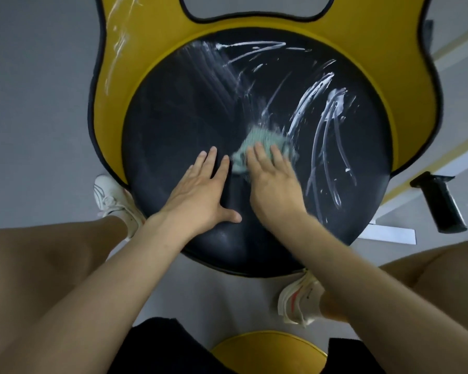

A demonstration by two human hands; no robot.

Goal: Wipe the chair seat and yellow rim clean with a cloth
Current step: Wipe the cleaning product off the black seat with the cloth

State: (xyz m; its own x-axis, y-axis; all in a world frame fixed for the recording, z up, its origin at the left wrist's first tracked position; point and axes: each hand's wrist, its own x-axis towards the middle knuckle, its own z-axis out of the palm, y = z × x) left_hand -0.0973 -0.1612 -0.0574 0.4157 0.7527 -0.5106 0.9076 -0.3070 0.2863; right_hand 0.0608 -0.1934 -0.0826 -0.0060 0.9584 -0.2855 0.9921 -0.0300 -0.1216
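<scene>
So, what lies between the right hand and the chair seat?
The green cloth, pressed under the right hand on the chair seat; the head view shows it.

Seat [179,125]: black, glossy, crossed by white smeared streaks [319,122]. Rim [135,49]: mustard yellow, dark piping [92,109] at its edge. Your cloth [257,136]: pale green, fine woven check. Your shoes [111,201]: white, the right one with an orange-red slash. Floor [38,103]: flat grey.
</scene>
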